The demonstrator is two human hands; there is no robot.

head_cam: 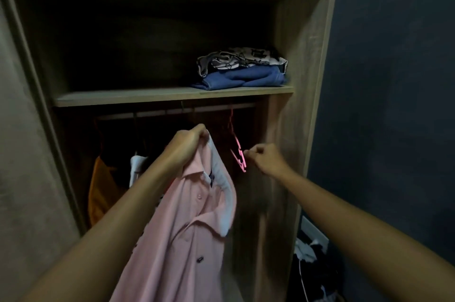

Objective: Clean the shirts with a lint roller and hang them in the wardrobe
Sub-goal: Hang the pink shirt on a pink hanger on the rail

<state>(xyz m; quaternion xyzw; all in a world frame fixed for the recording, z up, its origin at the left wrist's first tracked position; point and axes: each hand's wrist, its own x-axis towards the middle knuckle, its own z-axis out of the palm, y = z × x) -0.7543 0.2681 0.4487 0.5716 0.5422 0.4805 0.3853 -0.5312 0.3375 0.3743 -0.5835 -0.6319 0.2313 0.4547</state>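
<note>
A pink button shirt (pixel 182 228) with a white-lined collar hangs down from my left hand (pixel 188 141), which grips it at the collar in front of the open wardrobe (pixel 290 144). My right hand (pixel 264 156) pinches the lower end of a pink hanger (pixel 237 151) that hangs from the rail (pixel 172 112) under the shelf. The shirt is not on the hanger. No lint roller is in view.
An orange garment (pixel 101 191) and a white one (pixel 136 166) hang at the left of the rail. Folded clothes (pixel 241 68), patterned over blue, lie on the shelf (pixel 123 97). A heap of clothes (pixel 312 260) lies on the floor at the right, by the dark wall.
</note>
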